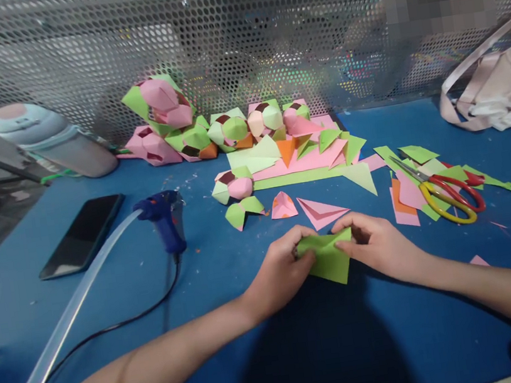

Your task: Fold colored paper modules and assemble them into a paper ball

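A green folded paper piece (pixel 327 257) lies on the blue table (pixel 306 349) between both hands. My left hand (pixel 280 272) pinches its left edge with fingers closed. My right hand (pixel 377 243) pinches its upper right corner, fingers curled over it. Just beyond the hands lie a folded pink triangle (pixel 322 210), a small pink-and-orange folded piece (pixel 283 206) and a green folded piece (pixel 243 211).
A heap of folded pink and green paper balls (pixel 209 131) and paper sheets (pixel 303 162) sits at the back. Scissors (pixel 448 193) rest on scraps at right. A blue glue gun (pixel 164 217), a phone (pixel 81 235), a bottle (pixel 51 141) and a bag (pixel 500 87) stand around.
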Demonstrator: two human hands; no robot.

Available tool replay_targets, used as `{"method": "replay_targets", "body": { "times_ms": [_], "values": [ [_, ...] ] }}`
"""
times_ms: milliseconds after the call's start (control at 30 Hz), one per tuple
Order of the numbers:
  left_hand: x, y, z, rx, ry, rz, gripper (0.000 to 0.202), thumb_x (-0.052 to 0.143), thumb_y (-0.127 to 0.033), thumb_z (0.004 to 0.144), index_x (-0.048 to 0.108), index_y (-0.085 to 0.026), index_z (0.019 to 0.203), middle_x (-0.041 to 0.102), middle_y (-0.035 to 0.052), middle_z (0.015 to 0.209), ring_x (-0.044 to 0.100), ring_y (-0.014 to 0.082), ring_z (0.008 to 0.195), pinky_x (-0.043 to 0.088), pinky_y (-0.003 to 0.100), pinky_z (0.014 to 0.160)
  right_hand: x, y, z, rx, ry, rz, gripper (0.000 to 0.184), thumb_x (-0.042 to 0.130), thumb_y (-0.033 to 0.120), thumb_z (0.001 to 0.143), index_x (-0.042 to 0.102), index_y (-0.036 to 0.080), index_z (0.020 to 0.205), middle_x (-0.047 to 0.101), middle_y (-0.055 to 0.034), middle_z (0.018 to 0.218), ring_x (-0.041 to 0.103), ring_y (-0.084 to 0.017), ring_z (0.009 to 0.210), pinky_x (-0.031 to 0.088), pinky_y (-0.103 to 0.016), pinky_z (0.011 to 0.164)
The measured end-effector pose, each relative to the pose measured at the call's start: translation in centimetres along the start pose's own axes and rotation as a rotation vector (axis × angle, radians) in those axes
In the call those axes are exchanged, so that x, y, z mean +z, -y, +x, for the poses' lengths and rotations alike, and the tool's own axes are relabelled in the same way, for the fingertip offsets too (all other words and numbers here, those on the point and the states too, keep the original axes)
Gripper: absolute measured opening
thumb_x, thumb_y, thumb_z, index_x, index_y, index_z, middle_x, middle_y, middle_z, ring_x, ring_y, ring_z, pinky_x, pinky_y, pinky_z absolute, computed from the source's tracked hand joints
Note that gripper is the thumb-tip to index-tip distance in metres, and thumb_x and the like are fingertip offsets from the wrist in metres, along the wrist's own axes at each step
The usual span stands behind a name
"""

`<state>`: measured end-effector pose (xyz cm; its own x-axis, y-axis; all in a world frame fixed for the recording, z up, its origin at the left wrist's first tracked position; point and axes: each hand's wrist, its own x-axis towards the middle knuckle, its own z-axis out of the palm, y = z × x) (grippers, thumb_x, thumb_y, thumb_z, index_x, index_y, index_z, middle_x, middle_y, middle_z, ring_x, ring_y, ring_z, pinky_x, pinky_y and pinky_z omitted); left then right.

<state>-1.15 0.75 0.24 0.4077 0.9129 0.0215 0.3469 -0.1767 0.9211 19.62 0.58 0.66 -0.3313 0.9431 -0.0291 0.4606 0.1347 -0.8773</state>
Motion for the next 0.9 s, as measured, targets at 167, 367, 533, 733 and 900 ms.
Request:
{"method": "replay_targets", "body": {
  "times_ms": [167,367,533,733,900],
  "values": [
    [-0.2,0.3,0.0,0.167,0.011,0.139,0.018,0.049,-0.009,0.083,0.06,-0.016,0.094,0.061,0.0037,0.088,0.055,0.0141,0.08,0.043,0.026,0.074,-0.1,-0.8,0.0,-0.091,-0.017,-0.152,0.012,0.056,0.018,0.082,0.061,0.024,0.091,0.065,0.001,0.081,0.057,-0.013,0.064,0.044,-0.025,0.059],
    [0.0,0.0,0.6,-0.095,-0.087,-0.074,0.01,0.055,-0.023,0.084,0.061,-0.016,0.083,0.054,-0.0017,0.067,0.05,0.0102,0.062,0.042,0.022,0.06,-0.1,-1.0,0.2,-0.019,-0.04,-0.079,0.028,0.06,0.021,0.081,0.057,0.025,0.108,0.066,-0.0008,0.09,0.059,-0.013,0.066,0.047,-0.027,0.06],
    [0.5,-0.1,0.7,-0.332,-0.064,-0.45,0.01,0.056,-0.026,0.083,0.053,-0.016,0.083,0.057,-0.0022,0.072,0.058,0.0107,0.065,0.05,0.024,0.063,-0.5,-0.8,0.0,0.067,-0.114,0.183,0.034,0.061,0.027,0.083,0.049,0.021,0.114,0.064,-0.0011,0.086,0.061,-0.014,0.07,0.049,-0.025,0.06],
    [-0.1,0.5,0.5,0.137,0.015,0.152,0.012,0.052,-0.015,0.085,0.063,-0.015,0.081,0.059,0.0038,0.08,0.054,0.0127,0.071,0.044,0.026,0.065,-1.0,-1.9,-0.9,-0.007,-0.106,-0.053,0.03,0.058,0.025,0.086,0.053,0.025,0.115,0.063,-0.0007,0.088,0.06,-0.014,0.073,0.05,-0.029,0.066],
    [-0.4,1.9,1.0,0.334,0.025,0.452,0.015,0.053,-0.01,0.084,0.065,-0.015,0.078,0.061,0.0058,0.082,0.054,0.0167,0.081,0.044,0.032,0.074,-0.6,-3.3,-1.7,-0.143,-0.106,-0.158,0.036,0.062,0.024,0.084,0.051,0.025,0.119,0.062,-0.0029,0.095,0.061,-0.017,0.081,0.052,-0.032,0.072]
  ]
}}
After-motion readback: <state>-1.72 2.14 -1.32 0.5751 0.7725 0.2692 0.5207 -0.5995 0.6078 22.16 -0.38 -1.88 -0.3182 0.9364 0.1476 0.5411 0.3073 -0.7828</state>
